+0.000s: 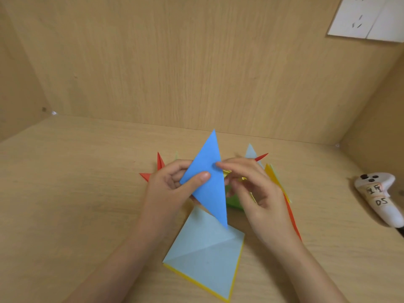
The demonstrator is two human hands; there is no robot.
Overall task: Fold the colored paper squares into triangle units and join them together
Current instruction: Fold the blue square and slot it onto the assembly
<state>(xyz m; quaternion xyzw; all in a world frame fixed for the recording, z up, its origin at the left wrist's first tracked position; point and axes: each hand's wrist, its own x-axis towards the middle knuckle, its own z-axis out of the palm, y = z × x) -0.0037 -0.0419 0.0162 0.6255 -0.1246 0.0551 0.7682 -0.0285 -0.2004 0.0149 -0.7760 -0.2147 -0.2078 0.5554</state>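
Observation:
A blue paper folded into a long triangle [208,178] stands upright above the desk. My left hand [172,184] pinches it at its left corner, thumb on the front. My right hand [251,189] touches its right edge with the index fingertip, the other fingers loosely curled. Behind the hands lies a cluster of folded units: red points [160,164], a pale blue tip [251,153], yellow [273,178] and green [232,201] pieces, partly hidden. A stack of flat squares [207,252], pale blue on top with yellow beneath, lies in front of me.
The wooden desk [76,193] is closed in by a back wall and side walls. A white handheld controller [380,197] with a taped label lies at the right. A white socket plate [369,17] sits on the wall at the upper right.

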